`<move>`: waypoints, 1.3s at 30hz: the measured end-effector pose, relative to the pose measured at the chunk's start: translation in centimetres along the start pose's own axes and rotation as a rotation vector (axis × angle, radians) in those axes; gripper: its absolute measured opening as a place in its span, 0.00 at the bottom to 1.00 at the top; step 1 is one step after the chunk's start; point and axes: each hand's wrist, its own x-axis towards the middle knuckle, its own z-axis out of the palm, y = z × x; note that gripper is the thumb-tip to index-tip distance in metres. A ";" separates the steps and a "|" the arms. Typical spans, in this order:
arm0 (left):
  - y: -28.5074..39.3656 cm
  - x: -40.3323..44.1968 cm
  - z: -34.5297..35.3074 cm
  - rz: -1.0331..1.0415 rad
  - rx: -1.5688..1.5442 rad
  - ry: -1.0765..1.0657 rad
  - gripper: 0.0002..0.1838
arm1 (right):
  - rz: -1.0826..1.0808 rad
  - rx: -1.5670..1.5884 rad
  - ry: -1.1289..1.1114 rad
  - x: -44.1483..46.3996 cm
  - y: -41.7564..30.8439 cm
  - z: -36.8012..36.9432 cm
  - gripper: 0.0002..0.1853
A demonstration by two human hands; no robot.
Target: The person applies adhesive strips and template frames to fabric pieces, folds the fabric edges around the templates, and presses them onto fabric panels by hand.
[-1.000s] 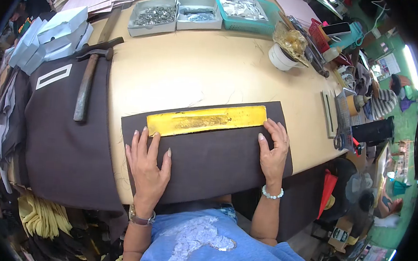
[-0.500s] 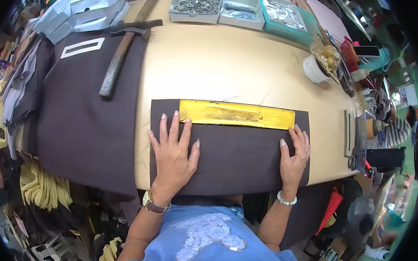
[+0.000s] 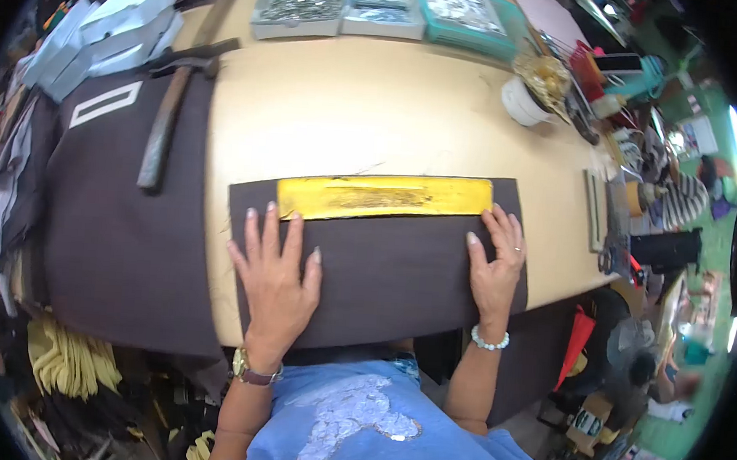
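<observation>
A dark cloth piece [image 3: 383, 273] lies flat at the front of the table, a yellow strip [image 3: 463, 198] with a dark worn patch along its upper edge. On the cloth, my left hand [image 3: 279, 284] rests with fingers spread, its fingertips by the strip's lower left corner. My right hand [image 3: 497, 267] lies on the cloth's right side, fingers stretched out and apart, the tips at the strip's lower right corner. Neither hand grips anything.
Left of the cloth, a hammer [image 3: 168, 121] and a white rectangular frame [image 3: 106, 104] lie on larger dark fabric [image 3: 123, 240]. Boxes of small metal parts [image 3: 302, 7] line the back. A white cup [image 3: 524, 103] stands at the right, near scissors [image 3: 610, 260].
The camera view has shifted, so the table and its things appear farther left. Both hands keep nearly the same places on the cloth and strip.
</observation>
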 end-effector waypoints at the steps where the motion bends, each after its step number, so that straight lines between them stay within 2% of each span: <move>1: 0.0 0.0 0.0 0.000 -0.001 0.002 0.26 | 0.006 -0.010 -0.006 0.0 -0.2 -0.1 0.20; 39: 0.2 0.0 -0.3 0.015 -0.037 0.048 0.25 | 0.002 -0.012 -0.015 0.0 -0.5 -0.3 0.20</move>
